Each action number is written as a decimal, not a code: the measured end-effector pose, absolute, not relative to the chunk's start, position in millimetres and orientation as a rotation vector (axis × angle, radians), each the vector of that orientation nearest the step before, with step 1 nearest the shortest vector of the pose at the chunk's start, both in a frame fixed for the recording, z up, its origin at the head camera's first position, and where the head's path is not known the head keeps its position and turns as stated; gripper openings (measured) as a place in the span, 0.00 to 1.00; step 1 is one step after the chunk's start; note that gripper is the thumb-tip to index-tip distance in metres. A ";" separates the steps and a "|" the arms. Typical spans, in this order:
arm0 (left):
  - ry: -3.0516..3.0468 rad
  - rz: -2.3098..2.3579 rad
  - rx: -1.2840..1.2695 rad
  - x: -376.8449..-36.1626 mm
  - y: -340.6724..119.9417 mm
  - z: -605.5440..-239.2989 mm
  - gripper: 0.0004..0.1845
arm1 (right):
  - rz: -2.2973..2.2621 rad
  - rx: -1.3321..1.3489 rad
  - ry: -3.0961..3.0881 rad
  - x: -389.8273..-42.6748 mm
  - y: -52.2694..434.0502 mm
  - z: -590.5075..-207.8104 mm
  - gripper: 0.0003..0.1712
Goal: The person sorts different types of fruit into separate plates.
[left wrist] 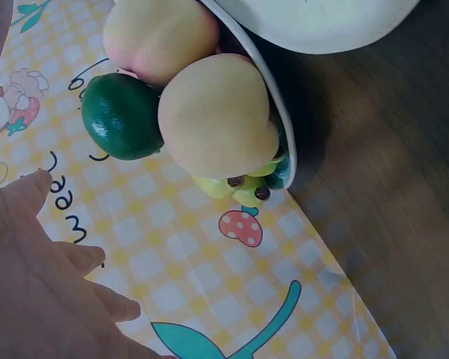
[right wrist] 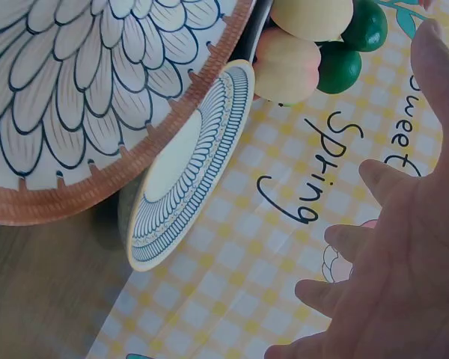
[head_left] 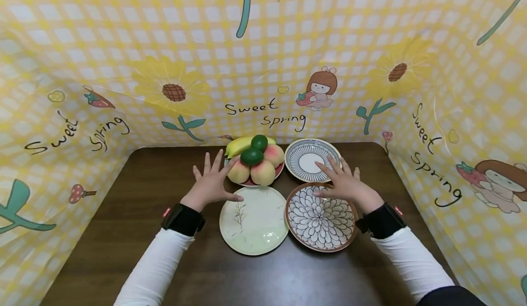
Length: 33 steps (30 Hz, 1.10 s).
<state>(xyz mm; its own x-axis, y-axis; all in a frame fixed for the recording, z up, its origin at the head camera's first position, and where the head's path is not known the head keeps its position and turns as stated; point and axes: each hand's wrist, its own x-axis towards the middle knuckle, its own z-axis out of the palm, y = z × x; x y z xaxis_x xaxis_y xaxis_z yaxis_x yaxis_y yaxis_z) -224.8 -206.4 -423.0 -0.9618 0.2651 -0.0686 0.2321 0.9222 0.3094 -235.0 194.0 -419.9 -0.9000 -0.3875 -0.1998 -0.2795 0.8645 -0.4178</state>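
Observation:
My left hand (head_left: 210, 183) hovers with spread fingers at the left of a heaped fruit plate and a pale green plate (head_left: 257, 233); nothing is in it. Several peaches (head_left: 263, 173), two dark green fruits (head_left: 252, 157) that look like limes or avocados, and yellow bananas (head_left: 239, 146) fill the fruit plate (head_left: 281, 170). Over the right-hand plates, my right hand (head_left: 347, 185) is held with fingers apart, also holding nothing. Under it lies a brown-rimmed plate with a petal pattern (head_left: 321, 223); behind that is a smaller blue-lined plate (head_left: 310, 163), partly covered by the fingers in the head view.
The dark wooden table (head_left: 164, 169) carries all four plates close together. A yellow checked cloth (head_left: 263, 68) with flowers and lettering rises behind the table and along both sides. Black bands (head_left: 183, 219) sit on both wrists.

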 end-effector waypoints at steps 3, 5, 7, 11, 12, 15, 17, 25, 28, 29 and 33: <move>2.953 0.465 0.381 -223.4 -207.0 -423.8 0.64 | -0.556 -0.482 2.761 -235.5 196.3 -419.2 0.57; 2.946 0.472 0.381 -223.9 -207.4 -424.6 0.64 | -0.555 -0.471 2.767 -235.7 197.9 -418.0 0.57; 2.945 0.472 0.370 -223.8 -208.6 -424.8 0.64 | -0.552 -0.476 2.768 -237.1 197.9 -416.9 0.57; 2.948 0.472 0.329 -221.1 -213.1 -425.9 0.65 | -0.548 -0.514 2.762 -244.9 187.2 -413.2 0.58; 2.951 0.476 0.321 -219.7 -214.5 -426.6 0.65 | -0.547 -0.525 2.762 -248.0 182.5 -412.2 0.58; 2.937 0.527 0.303 -214.4 -218.6 -431.6 0.65 | -0.532 -0.570 2.769 -259.2 164.6 -409.0 0.58; 2.902 0.605 0.279 -210.1 -220.9 -437.8 0.63 | -0.513 -0.611 2.770 -267.9 150.6 -407.0 0.59; 2.718 0.847 0.095 -188.7 -226.1 -475.5 0.48 | -0.483 -0.808 2.713 -308.3 76.4 -406.5 0.60; 2.697 0.893 -0.006 -177.4 -227.1 -486.8 0.44 | -0.475 -0.917 2.712 -318.4 48.1 -406.9 0.59; 2.696 0.909 -0.052 -174.1 -227.4 -490.5 0.42 | -0.473 -0.950 2.711 -321.3 39.8 -407.6 0.58; 2.670 0.996 -0.219 -163.7 -226.5 -499.3 0.36 | -0.472 -1.065 2.708 -329.0 13.8 -410.8 0.55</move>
<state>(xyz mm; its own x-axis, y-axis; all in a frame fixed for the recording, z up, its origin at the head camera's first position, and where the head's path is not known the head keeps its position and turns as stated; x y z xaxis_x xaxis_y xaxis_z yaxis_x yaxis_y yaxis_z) -163.7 -226.5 -499.3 -0.9486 -0.0431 -0.3137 -0.2381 0.7503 0.6168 -329.0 13.8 -410.8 -0.7227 -0.6883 -0.0623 -0.6267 0.6907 -0.3608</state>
